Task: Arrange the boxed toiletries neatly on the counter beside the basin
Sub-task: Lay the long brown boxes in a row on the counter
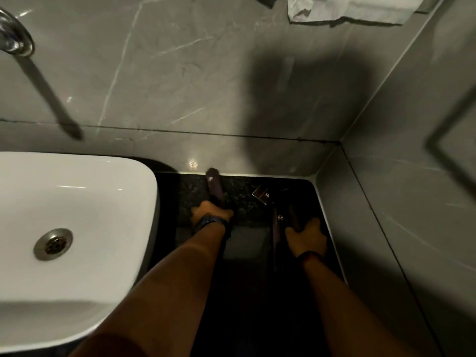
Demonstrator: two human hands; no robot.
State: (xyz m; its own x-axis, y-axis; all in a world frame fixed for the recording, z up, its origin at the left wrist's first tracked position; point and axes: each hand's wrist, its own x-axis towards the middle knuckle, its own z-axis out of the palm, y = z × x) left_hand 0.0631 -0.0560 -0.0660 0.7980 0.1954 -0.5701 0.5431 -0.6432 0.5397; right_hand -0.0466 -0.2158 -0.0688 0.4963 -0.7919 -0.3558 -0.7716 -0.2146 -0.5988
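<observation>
The boxed toiletries are dark, slim cartons on the black speckled bench (247, 197) in the corner to the right of the basin (77, 202). The left hand (211, 213) is closed around one long dark box (215, 186), which points toward the back wall with its far end near the wall joint. The right hand (306, 237) is closed around another dark box (293, 217), just beside a thin upright box (277, 228) with a small pale logo. A further box (261, 194) with the same logo lies tilted between the two hands, near the back.

The risk here is mostly the gloom: dark cartons on a dark surface are hard to tell apart, so an edge could be misjudged and a row set crooked. The upright box beside the right hand looks easy to topple with a knuckle, and a box nudged left could slide toward the basin rim.

The bench is narrow and shadowed, hemmed by grey marbled wall tiles (180, 86) at the back and right. A chrome tap (15, 39) juts from the wall above the basin, and a pale towel (347, 9) hangs at the top.
</observation>
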